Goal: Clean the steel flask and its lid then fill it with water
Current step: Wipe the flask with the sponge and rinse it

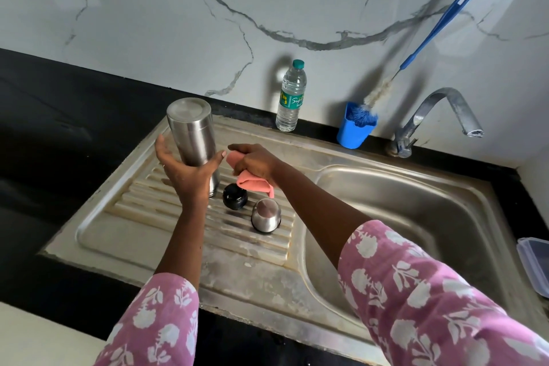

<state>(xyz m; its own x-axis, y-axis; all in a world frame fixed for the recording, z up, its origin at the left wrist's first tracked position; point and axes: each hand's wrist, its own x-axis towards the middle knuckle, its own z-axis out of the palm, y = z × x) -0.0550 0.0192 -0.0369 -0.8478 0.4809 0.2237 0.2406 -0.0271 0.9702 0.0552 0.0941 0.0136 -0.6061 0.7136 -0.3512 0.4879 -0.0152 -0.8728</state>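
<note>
Steel cylindrical flask (191, 131) is inverted over the ribbed steel drainboard (142, 217), with its domed steel lid cup (266, 215) and black stopper (235, 196) lying just in front. Your left hand (187, 175) curls round the flask. Your right hand (255, 162) bunches a pink cloth (255, 183). Wiping appears to be underway and filling is not yet done. The clear plastic water bottle (291, 98) and steel tap (439, 110) behind are unobstructed.

A blue cup (353, 134) is standing on the black tabletop (44, 104) against the veined marble wall (178, 24), a long blue-handled brush (430, 36) leaning out of it. A clear lidded container (534, 264) is sitting at the right edge, partly cut off.
</note>
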